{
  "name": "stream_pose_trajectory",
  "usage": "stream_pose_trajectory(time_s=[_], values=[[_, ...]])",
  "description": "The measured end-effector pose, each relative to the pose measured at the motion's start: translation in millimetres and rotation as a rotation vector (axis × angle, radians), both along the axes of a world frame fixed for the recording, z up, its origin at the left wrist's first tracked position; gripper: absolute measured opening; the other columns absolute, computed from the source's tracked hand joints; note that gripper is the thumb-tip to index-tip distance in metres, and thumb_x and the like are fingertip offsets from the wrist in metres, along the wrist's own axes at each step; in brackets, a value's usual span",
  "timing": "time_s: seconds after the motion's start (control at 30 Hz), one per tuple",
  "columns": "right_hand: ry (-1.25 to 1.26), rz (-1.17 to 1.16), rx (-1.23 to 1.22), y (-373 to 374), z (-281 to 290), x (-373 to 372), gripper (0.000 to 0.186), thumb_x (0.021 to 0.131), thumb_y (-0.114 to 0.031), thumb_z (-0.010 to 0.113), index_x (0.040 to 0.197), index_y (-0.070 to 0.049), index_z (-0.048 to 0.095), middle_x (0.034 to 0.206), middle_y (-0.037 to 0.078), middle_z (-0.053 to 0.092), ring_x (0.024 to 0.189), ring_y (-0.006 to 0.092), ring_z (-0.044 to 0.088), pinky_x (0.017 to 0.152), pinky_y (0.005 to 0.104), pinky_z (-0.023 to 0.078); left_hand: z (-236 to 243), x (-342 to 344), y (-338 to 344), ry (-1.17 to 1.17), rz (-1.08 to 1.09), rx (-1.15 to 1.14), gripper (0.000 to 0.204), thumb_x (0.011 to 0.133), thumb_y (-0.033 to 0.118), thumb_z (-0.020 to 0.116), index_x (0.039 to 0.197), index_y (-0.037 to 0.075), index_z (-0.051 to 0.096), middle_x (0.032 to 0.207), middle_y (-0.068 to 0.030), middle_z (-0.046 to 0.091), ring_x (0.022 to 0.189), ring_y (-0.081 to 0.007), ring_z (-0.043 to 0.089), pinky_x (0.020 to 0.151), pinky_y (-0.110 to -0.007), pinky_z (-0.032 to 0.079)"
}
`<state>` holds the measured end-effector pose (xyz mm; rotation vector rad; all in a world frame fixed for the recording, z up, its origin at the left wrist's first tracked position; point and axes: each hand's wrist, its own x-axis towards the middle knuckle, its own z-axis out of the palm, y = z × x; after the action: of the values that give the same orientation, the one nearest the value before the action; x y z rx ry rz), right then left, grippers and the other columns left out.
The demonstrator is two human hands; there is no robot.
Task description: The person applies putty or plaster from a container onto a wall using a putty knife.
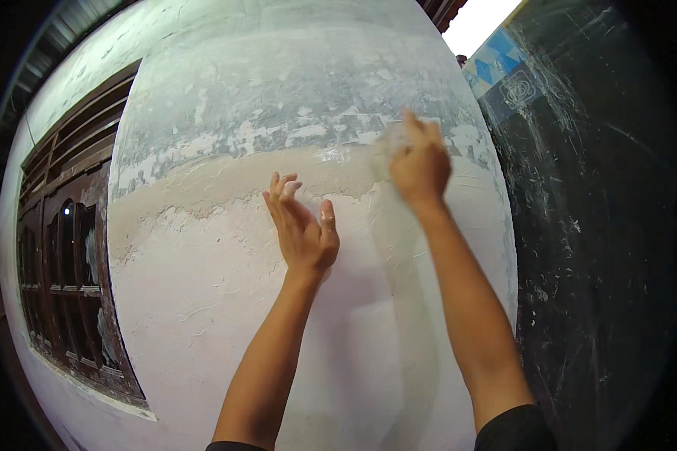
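Observation:
My left hand (302,234) is raised just off the wall (195,323), its fingers apart and the thumb up. White smears show on the fingers, and nothing is in its grip. Higher and to the right, my right hand (423,164) is smeared by motion, with the index finger pointing up and the other fingers curled. Beside those fingers, against the wall, is a pale flat blurred thing (386,154) whose kind I cannot make out. A wet, shiny patch (335,155) lies on the beige coated band (226,177) to its left.
Left of the hands is a dark brown wooden window (71,263) with slats above. Rough grey-white wall (278,83) stretches above the beige band. At the right a dark scuffed panel (579,248) stands beside the wall's edge, with blue patterned pieces (496,64) near its top.

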<state>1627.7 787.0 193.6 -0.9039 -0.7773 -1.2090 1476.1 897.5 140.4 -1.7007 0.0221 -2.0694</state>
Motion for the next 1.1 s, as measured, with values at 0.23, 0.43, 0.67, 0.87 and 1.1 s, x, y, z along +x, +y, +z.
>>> stream_pose_trajectory(time_s=[0.23, 0.43, 0.67, 0.87, 1.1], values=[[0.163, 0.05, -0.163, 15.0, 12.8, 6.5, 0.047, 0.077, -0.013, 0.061, 0.124, -0.011, 0.059, 0.11, 0.013, 0.059, 0.098, 0.0324, 0.062, 0.082, 0.0429, 0.052, 2.3, 4.4, 8.4, 0.0, -0.21, 0.048, 0.045, 0.087, 0.017, 0.051, 0.125, 0.005, 0.03, 0.133, -0.0178, 0.037, 0.137, -0.0426, 0.024, 0.114, -0.056, 0.005], [-0.15, 0.26, -0.144, 34.8, 9.8, -51.6, 0.053, 0.072, -0.009, 0.061, 0.125, -0.012, 0.06, 0.11, 0.018, 0.061, 0.103, 0.0337, 0.059, 0.092, 0.0406, 0.047, 2.6, -0.3, 13.7, -0.031, -0.271, 0.052, 0.043, 0.087, 0.017, 0.05, 0.124, 0.004, 0.031, 0.133, -0.021, 0.037, 0.137, -0.0444, 0.025, 0.113, -0.057, 0.006], [0.288, 0.063, -0.121, -6.1, 8.8, 7.0, 0.047, 0.077, -0.013, 0.062, 0.124, -0.011, 0.059, 0.107, 0.014, 0.06, 0.094, 0.0328, 0.063, 0.077, 0.0426, 0.053, 3.3, 3.8, 8.5, -0.061, -0.339, 0.073, 0.043, 0.087, 0.017, 0.048, 0.124, 0.002, 0.03, 0.131, -0.0228, 0.035, 0.135, -0.0432, 0.024, 0.111, -0.055, 0.014], [-0.108, 0.295, -0.142, 34.9, 10.0, -75.9, 0.051, 0.077, -0.009, 0.054, 0.128, -0.012, 0.056, 0.112, 0.019, 0.056, 0.102, 0.0385, 0.059, 0.085, 0.0466, 0.05, 4.7, 1.0, 13.5, -0.191, -0.363, 0.135, 0.043, 0.089, 0.021, 0.046, 0.124, 0.002, 0.029, 0.135, -0.0225, 0.029, 0.134, -0.0417, 0.024, 0.11, -0.054, 0.016], [0.282, 0.346, -0.219, 10.4, -18.7, -14.7, 0.048, 0.078, -0.007, 0.055, 0.125, -0.013, 0.06, 0.11, 0.016, 0.061, 0.097, 0.0311, 0.063, 0.08, 0.0418, 0.051, 3.4, -2.3, 11.7, -0.164, -0.361, 0.115, 0.043, 0.09, 0.022, 0.045, 0.124, 0.002, 0.029, 0.135, -0.0221, 0.029, 0.135, -0.0414, 0.023, 0.11, -0.053, 0.017]])
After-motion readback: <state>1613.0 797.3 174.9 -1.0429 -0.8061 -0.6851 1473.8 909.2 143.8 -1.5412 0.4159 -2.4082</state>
